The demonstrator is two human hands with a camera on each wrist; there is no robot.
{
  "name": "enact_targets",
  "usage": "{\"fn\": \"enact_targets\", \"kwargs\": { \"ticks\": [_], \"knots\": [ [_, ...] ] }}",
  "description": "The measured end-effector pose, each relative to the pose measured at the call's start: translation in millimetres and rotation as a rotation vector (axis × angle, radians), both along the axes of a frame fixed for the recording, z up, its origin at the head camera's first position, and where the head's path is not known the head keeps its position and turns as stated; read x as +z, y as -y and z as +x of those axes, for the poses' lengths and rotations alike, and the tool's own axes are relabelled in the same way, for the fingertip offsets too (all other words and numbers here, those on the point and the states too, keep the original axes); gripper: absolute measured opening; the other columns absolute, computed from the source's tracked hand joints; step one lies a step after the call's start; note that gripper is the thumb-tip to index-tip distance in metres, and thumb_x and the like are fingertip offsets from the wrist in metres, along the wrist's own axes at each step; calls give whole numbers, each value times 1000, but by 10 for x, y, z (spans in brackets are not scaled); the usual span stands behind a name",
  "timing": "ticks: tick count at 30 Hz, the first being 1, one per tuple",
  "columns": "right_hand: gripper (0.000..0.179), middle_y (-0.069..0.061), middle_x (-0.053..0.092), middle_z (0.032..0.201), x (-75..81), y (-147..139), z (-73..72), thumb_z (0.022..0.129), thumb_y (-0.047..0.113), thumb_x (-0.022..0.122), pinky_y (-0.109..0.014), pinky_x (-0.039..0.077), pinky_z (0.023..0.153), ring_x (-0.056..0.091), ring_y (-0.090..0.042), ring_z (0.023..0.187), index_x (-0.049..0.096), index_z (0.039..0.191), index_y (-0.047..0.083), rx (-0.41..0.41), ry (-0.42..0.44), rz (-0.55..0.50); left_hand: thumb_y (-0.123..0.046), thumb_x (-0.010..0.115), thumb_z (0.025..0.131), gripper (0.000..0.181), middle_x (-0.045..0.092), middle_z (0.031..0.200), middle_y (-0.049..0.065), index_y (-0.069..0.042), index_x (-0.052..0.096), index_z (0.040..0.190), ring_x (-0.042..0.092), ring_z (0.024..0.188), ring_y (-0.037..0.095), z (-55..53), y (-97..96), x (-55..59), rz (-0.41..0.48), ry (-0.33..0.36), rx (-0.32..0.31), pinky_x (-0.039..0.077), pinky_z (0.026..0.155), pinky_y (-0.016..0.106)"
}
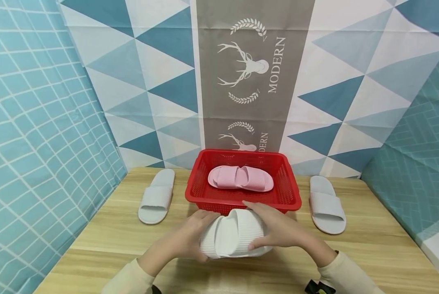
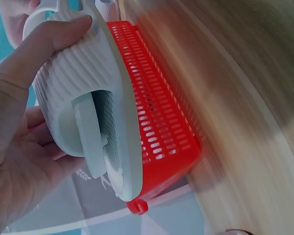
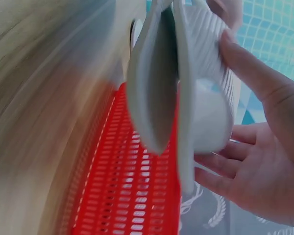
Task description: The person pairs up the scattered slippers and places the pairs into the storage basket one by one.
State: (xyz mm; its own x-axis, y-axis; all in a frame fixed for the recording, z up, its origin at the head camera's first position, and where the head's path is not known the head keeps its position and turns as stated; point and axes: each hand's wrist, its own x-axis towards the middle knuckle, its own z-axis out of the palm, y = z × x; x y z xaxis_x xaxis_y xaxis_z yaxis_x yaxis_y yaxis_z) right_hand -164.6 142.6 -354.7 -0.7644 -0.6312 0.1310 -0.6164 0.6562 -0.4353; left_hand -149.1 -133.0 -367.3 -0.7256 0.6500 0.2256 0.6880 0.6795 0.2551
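A pair of white slippers, tucked one into the other with ribbed straps facing up, is held above the table in front of the red basket. My left hand grips the left end, its thumb lying over the ribbed strap in the left wrist view. At the other end my right hand holds the pair between thumb and fingers. The right wrist view shows the two soles side by side, slightly spread. Inside the basket lies a pair of pink slippers, also nested.
One white slipper lies on the wooden table left of the basket, another white slipper to its right. Behind the basket rises a patterned wall covering; blue tiled sheets flank the left side.
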Motion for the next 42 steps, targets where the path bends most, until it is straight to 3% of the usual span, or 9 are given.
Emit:
{"fn": "enact_targets", "kwargs": {
  "ticks": [6,14,18,22,25,28,33,37,42],
  "knots": [
    [78,-7,58,133,-65,-145,-42,75,47,77,-50,51,98,55,-25,122,49,138,10,-46,-34,-90,-24,90,51,89,60,121,1,-9,50,129,53,112,18,-21,75,7,56,-2,0,53,90,32],
    [57,-7,64,125,-150,-255,-114,84,35,73,-32,56,90,62,-24,112,55,131,9,-68,33,-272,-25,90,53,89,59,121,0,-10,49,130,52,111,15,-27,123,30,63,10,3,54,88,31],
    [46,-11,67,120,-148,-280,-142,87,27,69,-25,57,85,66,-22,103,58,127,9,-178,163,-390,-24,90,53,91,58,123,1,-10,48,132,52,112,16,-27,135,44,75,4,-6,54,89,32],
    [44,-13,66,121,-113,-316,-156,89,30,67,-30,58,85,65,-18,100,60,126,7,-305,347,-440,-24,90,53,91,58,123,2,-10,48,132,51,113,16,-31,139,62,71,-15,-9,54,90,32],
    [53,-14,63,122,-104,-354,-157,89,33,65,-37,58,89,62,-17,100,56,131,2,-323,507,-444,-25,90,53,91,57,122,2,-9,48,131,51,113,16,-28,144,74,66,-23,-4,54,90,33],
    [60,-12,64,118,-134,-387,-153,92,32,62,-38,56,92,62,-14,99,47,136,-5,-262,666,-473,-25,90,53,91,57,123,3,-9,48,132,52,113,17,-21,150,80,62,-38,-4,54,90,33],
    [63,-2,67,106,-233,-398,-139,95,28,58,-33,56,92,67,-11,95,37,136,-15,-150,891,-650,-27,90,53,92,58,123,2,-9,47,132,52,113,17,-13,153,83,61,-63,-8,54,90,33],
    [55,2,69,100,-280,-382,-122,96,25,58,-31,57,90,69,-10,92,43,130,-14,-110,986,-751,-27,90,54,91,58,124,2,-10,47,133,53,114,17,-11,146,94,64,-39,3,55,90,34],
    [31,4,71,99,-308,-381,-123,97,19,55,-30,57,89,69,-9,91,56,119,-3,-57,1039,-808,-27,90,54,92,58,125,2,-10,47,133,52,115,17,-12,146,97,63,-15,13,55,91,35]
  ]
}}
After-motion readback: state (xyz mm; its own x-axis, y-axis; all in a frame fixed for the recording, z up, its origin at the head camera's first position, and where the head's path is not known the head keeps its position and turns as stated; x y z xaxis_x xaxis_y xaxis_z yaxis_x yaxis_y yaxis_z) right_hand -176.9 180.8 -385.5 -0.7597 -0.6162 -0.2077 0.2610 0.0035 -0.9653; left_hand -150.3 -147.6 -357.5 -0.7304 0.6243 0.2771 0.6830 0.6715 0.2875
